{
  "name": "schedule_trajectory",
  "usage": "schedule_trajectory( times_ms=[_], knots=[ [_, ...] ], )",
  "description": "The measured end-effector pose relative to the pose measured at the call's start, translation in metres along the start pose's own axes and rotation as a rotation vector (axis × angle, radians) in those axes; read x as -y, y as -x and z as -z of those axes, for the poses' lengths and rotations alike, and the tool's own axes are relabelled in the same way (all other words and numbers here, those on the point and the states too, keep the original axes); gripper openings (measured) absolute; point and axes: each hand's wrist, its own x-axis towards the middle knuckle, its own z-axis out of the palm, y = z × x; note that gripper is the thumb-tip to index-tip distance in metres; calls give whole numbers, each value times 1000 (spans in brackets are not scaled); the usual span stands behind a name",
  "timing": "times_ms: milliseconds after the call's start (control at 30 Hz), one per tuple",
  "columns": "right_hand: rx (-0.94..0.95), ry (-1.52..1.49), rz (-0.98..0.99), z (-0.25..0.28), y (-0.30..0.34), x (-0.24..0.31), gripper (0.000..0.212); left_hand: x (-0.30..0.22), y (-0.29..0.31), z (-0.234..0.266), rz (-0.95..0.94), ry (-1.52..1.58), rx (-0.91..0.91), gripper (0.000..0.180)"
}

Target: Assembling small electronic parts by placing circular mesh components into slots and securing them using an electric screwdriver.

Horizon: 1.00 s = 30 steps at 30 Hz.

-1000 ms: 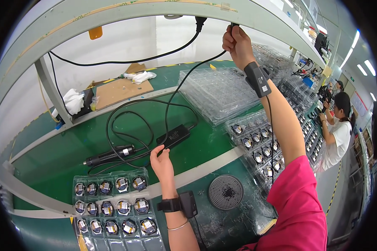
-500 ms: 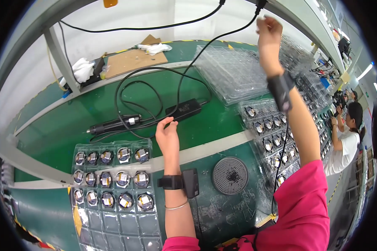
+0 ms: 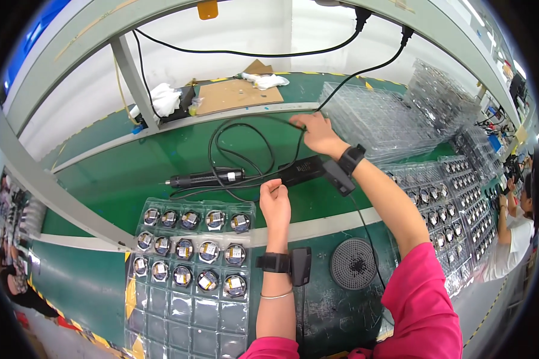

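Close beside right fingers (image 3: 299,119) and left fingers (image 3: 272,185) runs black cable (image 3: 336,90); I cannot tell their grip.

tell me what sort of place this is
Probably an electronics assembly workshop: a clear plastic tray holds small round parts in its compartments, a black screwdriver-like tool lies on the green bench, and a co-worker is partly visible at the right.

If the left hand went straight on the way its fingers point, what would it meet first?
Probably the black cord lying just beyond the left hand, beside the black adapter; depth is unclear, so they may already touch.
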Motion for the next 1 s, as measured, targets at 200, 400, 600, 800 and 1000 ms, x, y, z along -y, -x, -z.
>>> schedule_trajectory(
  times_ms=[200,400,600,800,1000],
  knots=[
    [1056,-636,-170,88,-23,30,40,3,-4,-1,11,9,-43,32],
    [405,-169,389,54,27,42,26,-15,4,-9,19,175,90,37],
    [808,-471,348,35,10,31,27,-18,4,-2,-75,362,167,42],
    [585,-727,-478,50,-44,8,33,-19,1,5,-83,393,98,45],
    [144,-529,-351,19,-50,-12,39,-33,7,-3,-39,808,158,51]
  ],
)
